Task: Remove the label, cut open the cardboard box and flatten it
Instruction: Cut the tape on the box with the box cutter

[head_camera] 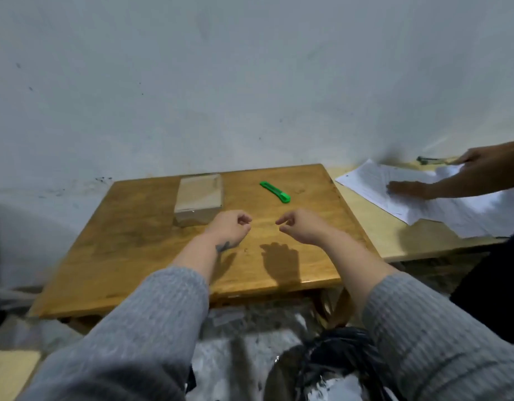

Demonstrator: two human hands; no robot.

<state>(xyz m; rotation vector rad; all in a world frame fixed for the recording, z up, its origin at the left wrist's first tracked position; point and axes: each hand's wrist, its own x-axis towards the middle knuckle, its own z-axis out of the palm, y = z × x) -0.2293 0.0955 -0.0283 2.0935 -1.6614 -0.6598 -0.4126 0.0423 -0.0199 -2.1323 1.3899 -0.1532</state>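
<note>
Rectangular cardboard box [198, 199], seemingly taped; slim green plastic cutter [275, 192].

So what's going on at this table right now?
A person in grey sleeves holds both hands above a wooden table, the left hand and right hand loosely curled and holding nothing. The closed cardboard box and a green utility knife lie untouched beyond them. On the right, another person's hands handle papers on a neighbouring table.
</note>
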